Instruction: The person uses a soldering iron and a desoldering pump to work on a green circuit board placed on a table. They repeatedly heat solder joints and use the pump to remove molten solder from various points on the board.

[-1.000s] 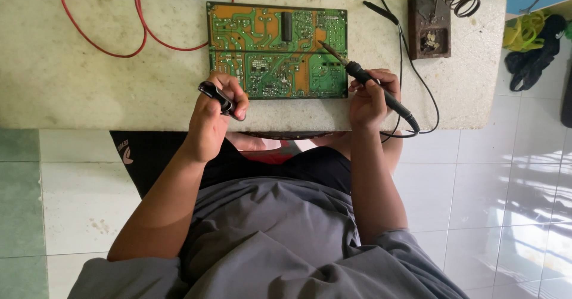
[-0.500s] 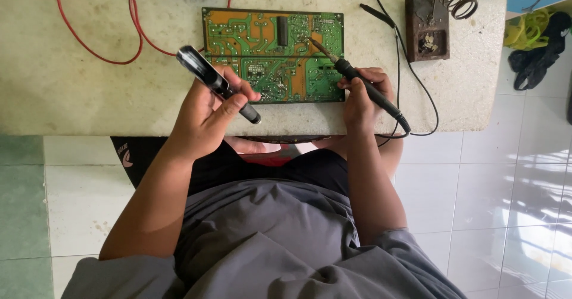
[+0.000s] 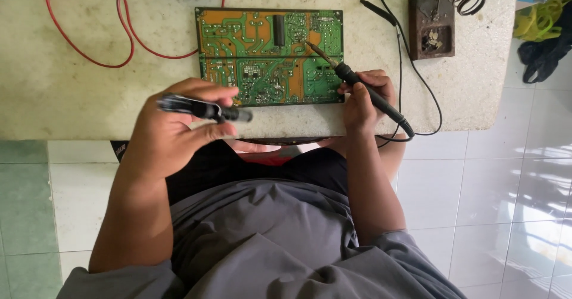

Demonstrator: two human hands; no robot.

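The circuit board (image 3: 271,56) lies flat on the worktop (image 3: 71,96), solder side up and close to the near edge, within reach of both hands. The right hand (image 3: 363,99) is closed around the soldering iron (image 3: 357,87), gripped like a pen well back on the black handle, away from the metal part. The heel of the hand looks to rest at the board's lower right corner, which would steady it. The iron slants up and left, so that its tip comes down on the board near the middle of the upper half; whether it actually touches a joint is too fine to tell. Its cord (image 3: 417,90) loops off to the right.

The left hand (image 3: 179,129) is held above the near edge of the worktop, just left of the board and clear of it. Its fingers are curled loosely, with the thumb on top, around a dark pen-shaped tool (image 3: 202,108) that lies nearly level, its tip pointing right towards the board. It is blurred; it may be a desoldering pump.

The iron stand (image 3: 438,19), with its wire coil, sits on the worktop to the upper right, near the right hand. A red wire (image 3: 89,55) curls across the worktop to the left, well apart from the board.
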